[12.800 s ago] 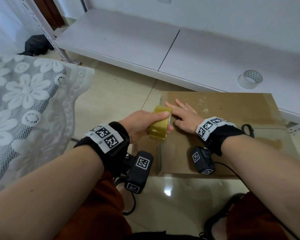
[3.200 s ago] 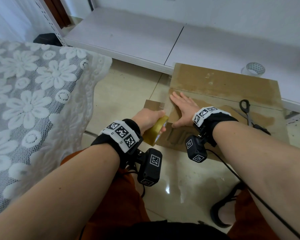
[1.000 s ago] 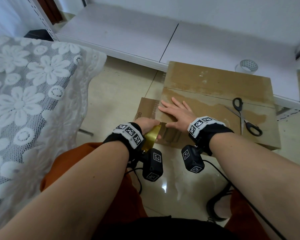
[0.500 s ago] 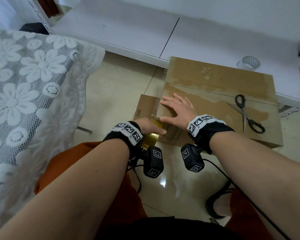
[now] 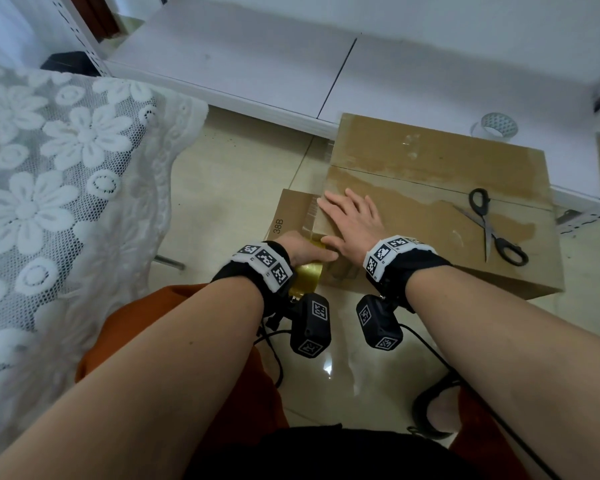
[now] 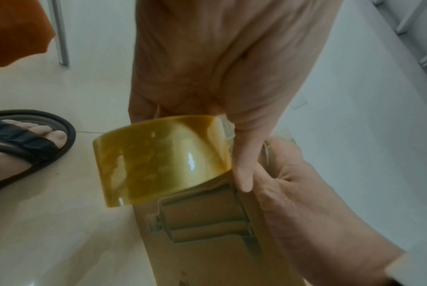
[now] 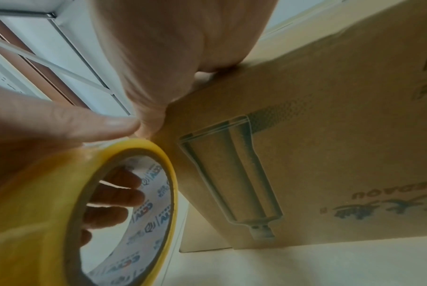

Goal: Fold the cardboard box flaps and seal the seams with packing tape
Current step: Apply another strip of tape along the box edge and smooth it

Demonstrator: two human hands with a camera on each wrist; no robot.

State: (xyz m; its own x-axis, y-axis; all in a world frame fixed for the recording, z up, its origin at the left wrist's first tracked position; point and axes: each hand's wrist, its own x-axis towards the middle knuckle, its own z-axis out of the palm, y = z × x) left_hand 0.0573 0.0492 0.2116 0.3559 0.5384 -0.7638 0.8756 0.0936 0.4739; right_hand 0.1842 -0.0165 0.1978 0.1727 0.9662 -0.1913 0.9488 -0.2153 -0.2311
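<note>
head view: scissors lie on box; left hand grips tape roll, right hand flat.

I see bare box top left of the scissors by its right edge; lace cloth crowds the floor's left side.

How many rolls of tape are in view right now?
2. A yellow tape roll is held in the left hand at the cardboard box's near corner; a clear tape roll sits on the white shelf beyond the box.

Tape roll mostly behind wrist
</note>
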